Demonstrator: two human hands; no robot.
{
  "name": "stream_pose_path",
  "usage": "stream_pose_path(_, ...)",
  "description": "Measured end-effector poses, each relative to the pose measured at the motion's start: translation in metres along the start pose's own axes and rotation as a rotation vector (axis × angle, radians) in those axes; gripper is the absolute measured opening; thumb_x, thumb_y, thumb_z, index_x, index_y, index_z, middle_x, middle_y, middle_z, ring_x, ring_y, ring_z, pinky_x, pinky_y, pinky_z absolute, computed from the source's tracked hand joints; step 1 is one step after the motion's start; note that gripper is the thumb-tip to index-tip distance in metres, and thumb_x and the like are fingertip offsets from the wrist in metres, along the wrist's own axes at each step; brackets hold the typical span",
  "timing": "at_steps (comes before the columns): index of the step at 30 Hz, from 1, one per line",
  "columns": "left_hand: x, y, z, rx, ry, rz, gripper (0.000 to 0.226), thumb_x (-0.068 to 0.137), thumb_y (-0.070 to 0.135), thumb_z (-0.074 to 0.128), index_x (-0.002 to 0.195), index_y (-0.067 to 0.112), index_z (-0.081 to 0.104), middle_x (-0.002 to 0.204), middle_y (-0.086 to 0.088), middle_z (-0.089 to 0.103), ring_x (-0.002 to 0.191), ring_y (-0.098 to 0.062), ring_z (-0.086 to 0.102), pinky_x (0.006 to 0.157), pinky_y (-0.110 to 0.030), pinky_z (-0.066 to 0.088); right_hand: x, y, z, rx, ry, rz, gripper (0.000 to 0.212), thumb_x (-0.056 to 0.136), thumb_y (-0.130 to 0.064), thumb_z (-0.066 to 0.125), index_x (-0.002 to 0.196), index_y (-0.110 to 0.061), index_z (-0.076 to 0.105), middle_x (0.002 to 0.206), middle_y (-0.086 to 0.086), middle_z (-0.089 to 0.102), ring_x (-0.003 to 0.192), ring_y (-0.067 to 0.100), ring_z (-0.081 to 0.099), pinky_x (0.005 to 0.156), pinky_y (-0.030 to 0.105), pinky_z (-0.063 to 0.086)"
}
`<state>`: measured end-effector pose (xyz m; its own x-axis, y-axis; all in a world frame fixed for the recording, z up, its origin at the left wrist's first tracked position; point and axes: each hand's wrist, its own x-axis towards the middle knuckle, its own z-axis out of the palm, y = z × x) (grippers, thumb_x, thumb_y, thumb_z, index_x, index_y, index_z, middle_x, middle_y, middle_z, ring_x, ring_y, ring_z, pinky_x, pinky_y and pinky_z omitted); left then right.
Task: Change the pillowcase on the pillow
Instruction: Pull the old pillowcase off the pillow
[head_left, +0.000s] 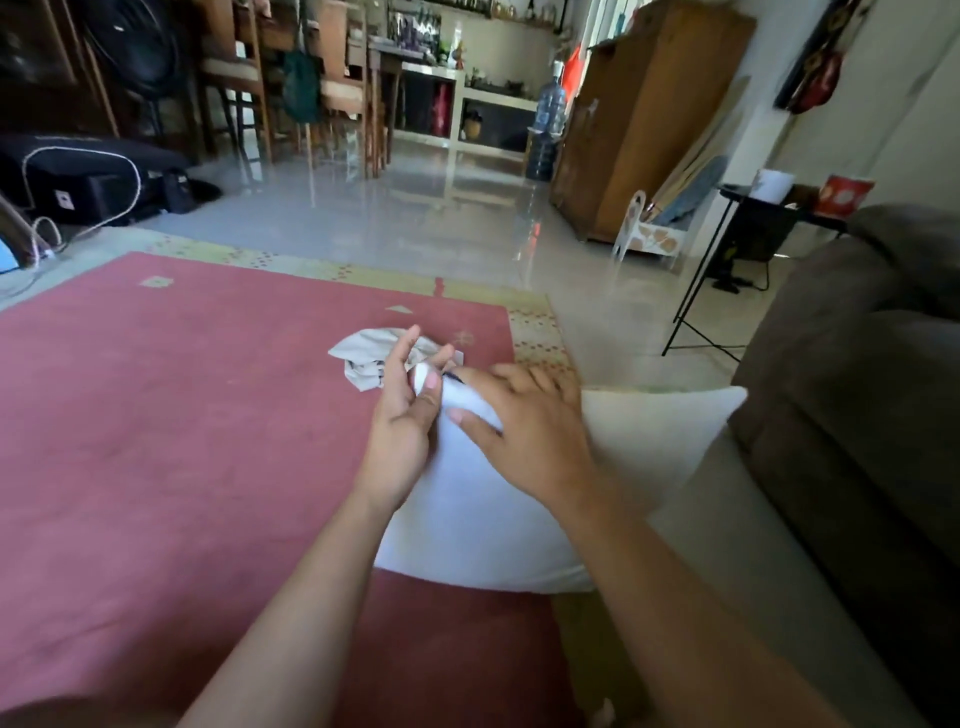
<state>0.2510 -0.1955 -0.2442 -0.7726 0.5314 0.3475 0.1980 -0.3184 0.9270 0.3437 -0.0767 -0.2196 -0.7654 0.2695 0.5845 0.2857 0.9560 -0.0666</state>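
A white pillow is seen lying flat, partly on a red rug and partly over the rug's pale edge, just beside a grey-brown sofa. Its far left corner is pinched by the left hand: the tip of the corner is caught between the thumb and the middle fingers, while the index finger is held out straight above it. The right hand is laid palm down on the pillow just behind that corner, with its fingers extended and slightly spread and the thumb pointed toward the left hand; nothing is gripped by it. A crumpled grey pillowcase is left on the rug just beyond the two hands, partly hidden by the left fingers. A black side table is placed farther back, past the sofa.
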Motion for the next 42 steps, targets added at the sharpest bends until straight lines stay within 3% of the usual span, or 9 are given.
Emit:
stream_pose_path(4, -0.027, -0.068, -0.025, 0.302, -0.059, -0.096, 0.046, 0.102, 0.055, 0.041, 0.147, 0.049, 0.035, 0.148, 0.03, 0.043, 0.14, 0.006, 0.034, 0.117, -0.035, 0.028, -0.005, 0.021, 0.012, 0.101, 0.165, 0.106, 0.044, 0.092, -0.056, 0.047, 0.125, -0.032, 0.063, 0.112, -0.001, 0.07, 0.101, 0.031, 0.063, 0.084, 0.048, 0.05)
stream_pose_path(6, -0.04, -0.108, -0.026, 0.46, -0.077, -0.119, 0.06, 0.099, 0.064, 0.03, 0.154, 0.043, 0.026, 0.157, 0.019, 0.035, 0.146, -0.005, 0.03, 0.121, -0.046, 0.024, -0.016, 0.037, 0.012, 0.27, 0.221, 0.231, 0.049, 0.091, -0.053, 0.05, 0.128, -0.023, 0.064, 0.117, -0.001, 0.069, 0.105, 0.03, 0.062, 0.089, 0.047, 0.049)
stream_pose_path(9, -0.036, -0.139, -0.026, 0.554, -0.06, -0.12, 0.067, 0.096, 0.067, 0.021, 0.153, 0.035, 0.032, 0.154, 0.009, 0.043, 0.143, -0.015, 0.038, 0.117, -0.053, 0.026, -0.028, 0.052, 0.0, 0.481, 0.296, 0.375, 0.037, 0.092, -0.041, 0.056, 0.127, -0.032, 0.056, 0.116, -0.028, 0.056, 0.108, 0.006, 0.052, 0.096, 0.021, 0.038)
stream_pose_path(12, -0.019, -0.157, -0.033, 0.586, -0.068, -0.19, 0.066, 0.095, 0.072, 0.012, 0.145, 0.042, 0.044, 0.142, 0.009, 0.055, 0.135, -0.018, 0.046, 0.115, -0.055, 0.028, -0.032, 0.076, -0.018, 0.565, 0.421, 0.507, 0.028, 0.096, -0.023, 0.058, 0.124, -0.018, 0.061, 0.116, -0.016, 0.06, 0.105, -0.003, 0.051, 0.092, 0.011, 0.04)
stream_pose_path(20, -0.012, -0.18, -0.029, 0.001, 0.19, -0.394, 0.025, 0.105, 0.023, 0.05, 0.12, 0.012, 0.067, 0.102, -0.005, 0.074, 0.095, -0.023, 0.067, 0.101, -0.05, 0.052, -0.043, 0.13, -0.041, 0.477, 0.557, 0.682, 0.032, 0.1, -0.022, 0.05, 0.129, -0.016, 0.061, 0.118, 0.0, 0.067, 0.109, 0.012, 0.063, 0.092, 0.028, 0.051)
stream_pose_path(27, -0.007, -0.136, 0.009, -0.308, 0.302, -0.281, 0.016, 0.099, 0.01, 0.058, 0.104, 0.006, 0.073, 0.095, -0.011, 0.077, 0.093, -0.021, 0.071, 0.091, -0.031, 0.058, -0.019, 0.14, -0.087, 0.351, 0.551, 0.698, 0.041, 0.084, -0.055, 0.062, 0.119, -0.034, 0.056, 0.104, -0.018, 0.06, 0.102, 0.009, 0.059, 0.09, 0.037, 0.05)
stream_pose_path(34, -0.001, -0.104, 0.044, -0.411, 0.279, -0.151, 0.016, 0.097, 0.018, 0.056, 0.1, 0.009, 0.069, 0.089, 0.0, 0.078, 0.086, -0.013, 0.072, 0.085, -0.029, 0.059, -0.02, 0.178, -0.108, 0.429, 0.658, 0.902, 0.021, 0.09, -0.044, 0.058, 0.078, -0.026, 0.063, 0.079, -0.005, 0.066, 0.074, 0.007, 0.062, 0.074, 0.034, 0.051)
stream_pose_path(39, 0.005, -0.097, 0.056, -0.316, 0.254, -0.109, 0.029, 0.089, 0.049, 0.066, 0.092, 0.02, 0.068, 0.092, -0.005, 0.073, 0.092, -0.02, 0.064, 0.088, -0.038, 0.056, -0.034, 0.184, -0.109, 0.566, 0.753, 0.994, 0.031, 0.099, -0.04, 0.051, 0.074, -0.024, 0.061, 0.07, -0.007, 0.063, 0.054, -0.007, 0.057, 0.052, 0.012, 0.044)
stream_pose_path(42, 0.006, -0.102, 0.062, -0.283, 0.22, -0.12, 0.037, 0.086, 0.058, 0.065, 0.099, 0.023, 0.068, 0.107, -0.014, 0.071, 0.1, -0.023, 0.066, 0.094, -0.045, 0.055, -0.038, 0.189, -0.109, 0.599, 0.807, 1.036, 0.032, 0.101, -0.04, 0.047, 0.077, -0.024, 0.061, 0.069, -0.007, 0.062, 0.053, -0.006, 0.057, 0.052, 0.014, 0.045)
